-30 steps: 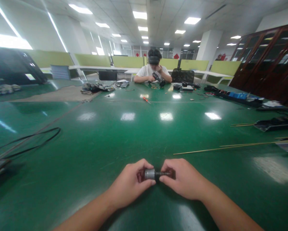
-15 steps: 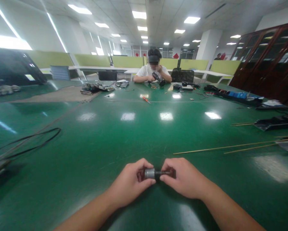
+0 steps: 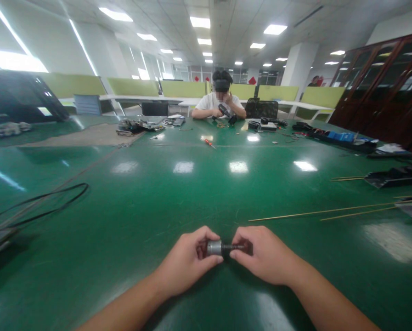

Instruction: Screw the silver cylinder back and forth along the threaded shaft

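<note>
Low in the middle of the view, my left hand [image 3: 188,262] is closed round a silver metal cylinder [image 3: 214,248] with a dark end, lying sideways just above or on the green table. My right hand [image 3: 266,255] pinches a thin dark ridged rod [image 3: 229,247] that lies in line with the cylinder's right end. Rod and cylinder look joined, though I cannot tell how. My right fingers hide the rod's far end, and my left fingers cover the cylinder's left end.
Thin brass-coloured rods [image 3: 295,215] lie at the right, beside dark trays. A red screwdriver [image 3: 210,143] rests farther off. Across the green table [image 3: 150,197] a person sits holding a dark tool [image 3: 223,110]. A black cable loop [image 3: 64,202] is at the left.
Both hands keep the same grip and nearly the same place. The view has shifted very slightly.
</note>
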A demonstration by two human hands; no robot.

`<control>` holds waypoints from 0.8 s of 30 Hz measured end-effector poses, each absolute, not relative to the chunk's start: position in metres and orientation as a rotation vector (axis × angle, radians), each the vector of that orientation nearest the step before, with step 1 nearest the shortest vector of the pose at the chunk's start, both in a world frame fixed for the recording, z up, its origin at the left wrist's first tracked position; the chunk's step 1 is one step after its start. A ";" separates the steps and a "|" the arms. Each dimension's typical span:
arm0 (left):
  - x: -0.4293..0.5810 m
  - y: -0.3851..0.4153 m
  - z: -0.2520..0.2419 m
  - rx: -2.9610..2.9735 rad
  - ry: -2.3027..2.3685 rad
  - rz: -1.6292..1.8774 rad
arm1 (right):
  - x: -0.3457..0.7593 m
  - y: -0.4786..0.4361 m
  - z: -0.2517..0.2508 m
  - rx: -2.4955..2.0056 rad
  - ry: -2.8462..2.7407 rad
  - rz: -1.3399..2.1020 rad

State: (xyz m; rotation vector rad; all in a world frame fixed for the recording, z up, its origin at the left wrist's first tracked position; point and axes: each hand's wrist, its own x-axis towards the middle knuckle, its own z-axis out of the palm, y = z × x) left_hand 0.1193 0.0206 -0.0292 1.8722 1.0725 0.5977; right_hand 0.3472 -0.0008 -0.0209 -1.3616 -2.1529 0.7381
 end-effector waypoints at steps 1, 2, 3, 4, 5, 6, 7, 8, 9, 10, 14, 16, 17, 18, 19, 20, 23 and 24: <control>0.119 0.021 -0.030 1.864 1.069 0.597 | 0.347 -0.001 -0.021 -1.363 -2.153 0.737; 0.119 0.021 -0.030 1.859 1.067 0.597 | 0.347 -0.001 -0.021 -1.365 -2.152 0.738; 0.119 0.021 -0.031 1.855 1.065 0.597 | 0.347 -0.001 -0.021 -1.365 -2.151 0.742; 0.118 0.021 -0.031 1.853 1.064 0.597 | 0.347 -0.001 -0.021 -1.365 -2.151 0.746; 0.118 0.021 -0.032 1.853 1.063 0.598 | 0.347 -0.001 -0.021 -1.365 -2.150 0.749; 0.118 0.021 -0.032 1.853 1.063 0.598 | 0.347 -0.001 -0.021 -1.364 -2.150 0.752; 0.118 0.021 -0.033 1.853 1.061 0.598 | 0.347 -0.001 -0.021 -1.363 -2.149 0.754; 0.118 0.021 -0.033 1.852 1.059 0.600 | 0.347 -0.001 -0.021 -1.363 -2.147 0.756; 0.117 0.021 -0.033 1.852 1.058 0.603 | 0.348 -0.001 -0.021 -1.364 -2.146 0.759; 0.117 0.021 -0.032 1.852 1.059 0.605 | 0.348 -0.001 -0.021 -1.366 -2.145 0.760; 0.118 0.020 -0.031 1.833 1.058 0.600 | 0.348 0.000 -0.021 -1.368 -2.151 0.758; 0.119 0.021 -0.031 1.818 1.057 0.598 | 0.348 0.000 -0.021 -1.368 -2.153 0.754; 0.119 0.021 -0.031 1.816 1.058 0.599 | 0.348 0.000 -0.021 -1.369 -2.155 0.755; 0.119 0.021 -0.031 1.817 1.058 0.601 | 0.348 0.000 -0.021 -1.370 -2.156 0.756; 0.120 0.021 -0.031 1.820 1.057 0.601 | 0.348 0.000 -0.021 -1.372 -2.157 0.757; 0.120 0.022 -0.031 1.822 1.056 0.603 | 0.348 -0.001 -0.021 -1.373 -2.158 0.757; 0.119 0.022 -0.032 1.824 1.055 0.607 | 0.348 -0.001 -0.021 -1.372 -2.158 0.755; 0.119 0.022 -0.032 1.822 1.056 0.608 | 0.348 -0.001 -0.021 -1.370 -2.157 0.753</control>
